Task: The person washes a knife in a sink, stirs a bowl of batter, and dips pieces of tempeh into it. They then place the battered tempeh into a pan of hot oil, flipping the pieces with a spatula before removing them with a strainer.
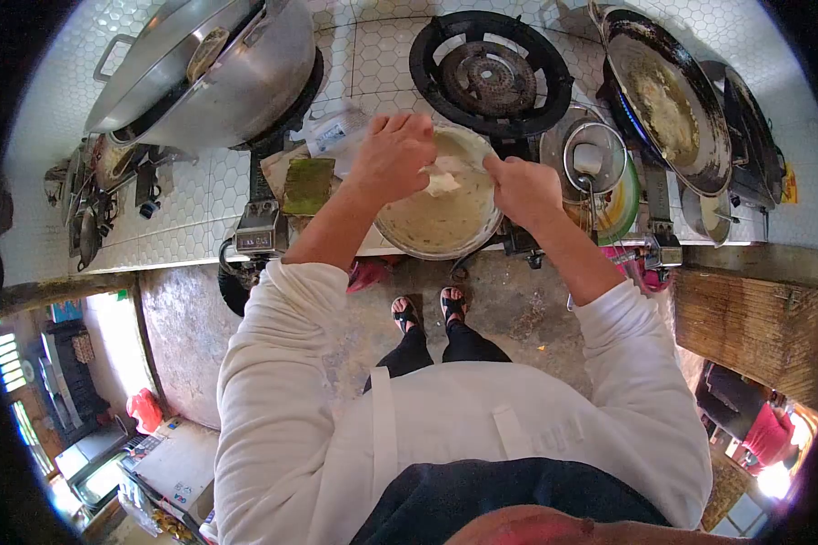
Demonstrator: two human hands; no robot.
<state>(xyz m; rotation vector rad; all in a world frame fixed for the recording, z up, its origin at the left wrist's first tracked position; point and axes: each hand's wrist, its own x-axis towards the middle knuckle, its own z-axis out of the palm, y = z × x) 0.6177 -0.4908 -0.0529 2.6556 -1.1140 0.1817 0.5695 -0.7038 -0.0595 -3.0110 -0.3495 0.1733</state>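
A round bowl (407, 248) of pale, speckled batter (438, 223) is at the counter's front edge. My left hand (394, 156) is over its left side, fingers curled in; I cannot tell what they hold. Beside those fingers a whitish, batter-coated lump (443, 185) shows at the batter's surface. On the right, my right hand (527, 193) is closed at the bowl's rim, its thumb along the edge. Left of the bowl lie a green leaf-like piece (308, 186) and a clear plastic bag (334, 133).
Behind the bowl is an unlit burner (488, 77). At right, a wok (668, 109) of oil with food frying sits over a blue flame. A wire strainer (594, 156) lies near my right hand. A large lidded metal pot (227, 86) stands at back left.
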